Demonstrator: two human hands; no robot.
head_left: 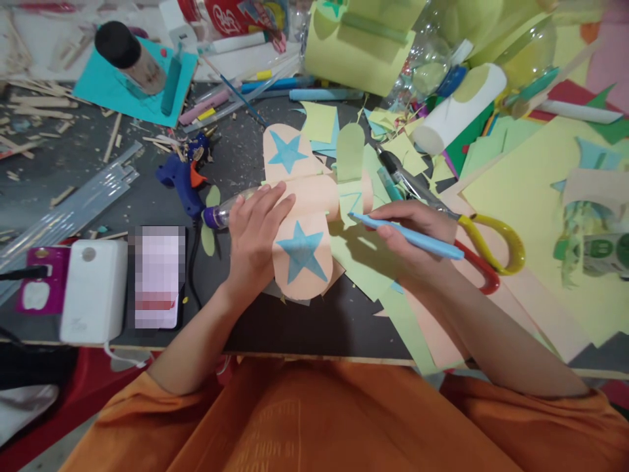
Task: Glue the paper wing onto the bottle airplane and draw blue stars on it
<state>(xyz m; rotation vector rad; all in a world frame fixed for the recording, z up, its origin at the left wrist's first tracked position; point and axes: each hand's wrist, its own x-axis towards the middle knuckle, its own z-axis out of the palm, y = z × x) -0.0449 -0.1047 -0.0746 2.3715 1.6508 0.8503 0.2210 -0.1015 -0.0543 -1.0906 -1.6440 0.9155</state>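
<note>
A toy plane [319, 195] made from a plastic bottle wrapped in peach paper lies across the table, its purple cap [211, 217] to the left. Each peach wing carries a blue star [301, 252]. Fingers of my left hand [255, 229] curl over the bottle body and hold it down. My right hand [410, 226] grips a light blue marker [422, 241], whose tip touches the pale green tail piece [350, 200]. Blue lines show on that piece. The opposite tail piece [350, 151] is plain green.
Scissors [491, 242] with yellow and red handles lie beside my right hand, among paper sheets [531, 177]. A blue glue gun [181, 187] sits left of the plane. Further left are a phone [156, 278], a white power bank [93, 288] and clear glue sticks [83, 203].
</note>
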